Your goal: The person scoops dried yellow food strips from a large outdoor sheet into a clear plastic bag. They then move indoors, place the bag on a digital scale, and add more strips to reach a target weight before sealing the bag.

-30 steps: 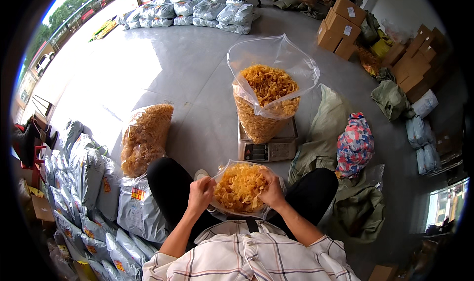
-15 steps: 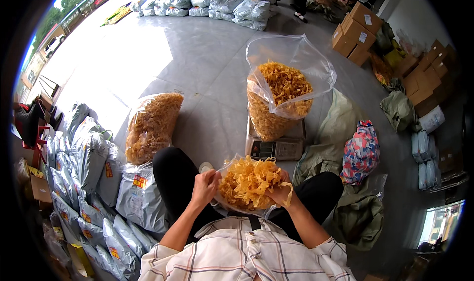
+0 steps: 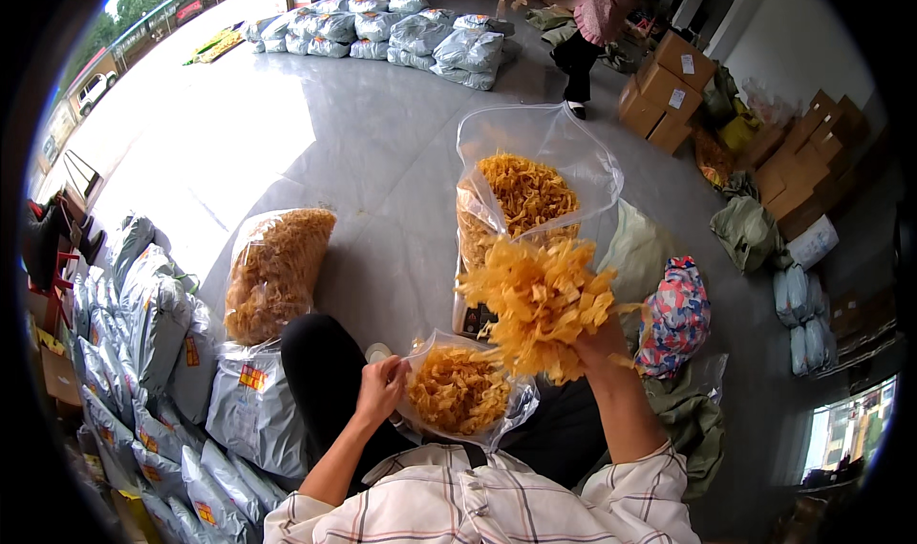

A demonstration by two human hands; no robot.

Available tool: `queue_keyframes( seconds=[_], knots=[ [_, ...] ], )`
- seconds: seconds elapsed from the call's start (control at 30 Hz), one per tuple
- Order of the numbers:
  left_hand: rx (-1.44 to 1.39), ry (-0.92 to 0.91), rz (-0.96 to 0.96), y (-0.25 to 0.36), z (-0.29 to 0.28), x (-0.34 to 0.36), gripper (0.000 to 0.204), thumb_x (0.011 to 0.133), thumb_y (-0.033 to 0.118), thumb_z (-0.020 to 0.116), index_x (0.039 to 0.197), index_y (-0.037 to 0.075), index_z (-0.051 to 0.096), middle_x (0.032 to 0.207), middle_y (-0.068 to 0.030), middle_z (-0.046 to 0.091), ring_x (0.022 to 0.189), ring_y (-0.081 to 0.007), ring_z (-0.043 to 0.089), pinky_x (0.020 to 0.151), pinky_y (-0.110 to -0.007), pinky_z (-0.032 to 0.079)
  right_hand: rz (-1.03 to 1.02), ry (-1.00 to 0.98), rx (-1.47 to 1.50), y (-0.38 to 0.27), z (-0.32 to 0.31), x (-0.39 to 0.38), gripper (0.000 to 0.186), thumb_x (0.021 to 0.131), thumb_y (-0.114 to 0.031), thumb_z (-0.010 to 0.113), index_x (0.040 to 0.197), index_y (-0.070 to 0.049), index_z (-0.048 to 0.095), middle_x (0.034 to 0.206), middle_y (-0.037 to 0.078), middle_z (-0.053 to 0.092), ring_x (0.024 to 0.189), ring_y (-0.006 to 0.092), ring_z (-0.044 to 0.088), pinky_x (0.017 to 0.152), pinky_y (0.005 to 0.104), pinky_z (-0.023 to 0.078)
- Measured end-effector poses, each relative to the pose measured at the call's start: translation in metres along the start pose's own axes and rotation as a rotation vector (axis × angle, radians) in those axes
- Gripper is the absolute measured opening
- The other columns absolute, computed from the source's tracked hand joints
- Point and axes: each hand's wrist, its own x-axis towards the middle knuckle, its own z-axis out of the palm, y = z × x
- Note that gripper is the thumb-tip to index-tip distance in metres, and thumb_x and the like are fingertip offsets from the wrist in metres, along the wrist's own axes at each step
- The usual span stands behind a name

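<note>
My right hand [image 3: 604, 349] is raised, its fingers closed round a large bunch of curly yellow-orange dried strips [image 3: 535, 305]. My left hand [image 3: 382, 389] pinches the left edge of a clear plastic bag [image 3: 516, 412] between my legs. More of the same strips [image 3: 458, 386] lie inside that bag, whose mouth gapes upward. Beyond the bunch stands a taller clear bag [image 3: 583, 162], wide at the top and filled with strips to below its rim. It rests on a scale [image 3: 470, 320], mostly hidden by the bunch.
At my left lies a full clear bag of strips [image 3: 279, 277], beside many grey parcels [image 3: 158, 324]. More grey parcels [image 3: 420, 38] are stacked at the back. A patterned bundle [image 3: 676, 315] lies at my right. Cardboard boxes [image 3: 664, 90] and a standing person [image 3: 583, 42] are farther off.
My right hand has lifted a bunch of strips out of the near bag, up and forward. The bag's heap is lower. My left hand stays at its edge. The person at the back is closer.
</note>
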Motion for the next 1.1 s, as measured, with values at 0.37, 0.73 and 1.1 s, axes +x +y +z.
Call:
queue_keyframes(
  seconds=[0.37, 0.73, 1.1],
  knots=[
    [0.064, 0.022, 0.036, -0.007, 0.000, -0.001, 0.023, 0.093, 0.012, 0.053, 0.081, -0.006, 0.061, 0.054, -0.0052, 0.053, 0.047, -0.0088, 0.050, 0.044, -0.026, 0.039, -0.275, 0.177, -0.137, -0.027, -0.066, 0.224, 0.049, 0.074, -0.006, 0.075, 0.117, 0.000, 0.054, 0.104, 0.007, 0.063, 0.090, 0.0170, 0.064, 0.074, 0.0314, 0.054],
    [0.089, 0.016, 0.089, -0.010, 0.006, 0.003, 0.018, 0.090, 0.010, 0.056, 0.081, -0.005, 0.061, 0.056, -0.0103, 0.055, 0.048, -0.0126, 0.050, 0.046, -0.028, 0.039, -0.447, 0.315, -1.028, 0.018, -0.081, 0.212, 0.025, 0.076, -0.003, 0.063, 0.100, 0.000, 0.065, 0.109, 0.014, 0.065, 0.099, 0.0265, 0.063, 0.084, 0.0347, 0.051],
    [0.002, -0.063, 0.060, 0.002, 0.009, 0.003, 0.035, 0.093, 0.016, 0.055, 0.064, -0.002, 0.050, 0.049, -0.0021, 0.046, 0.047, -0.0056, 0.043, 0.044, -0.024, 0.034, 0.045, -0.848, -0.962, 0.142, 0.025, -0.014, 0.043, 0.077, -0.011, 0.066, 0.117, -0.002, 0.054, 0.121, 0.020, 0.051, 0.116, 0.0314, 0.049, 0.094, 0.0420, 0.043]
  ],
)
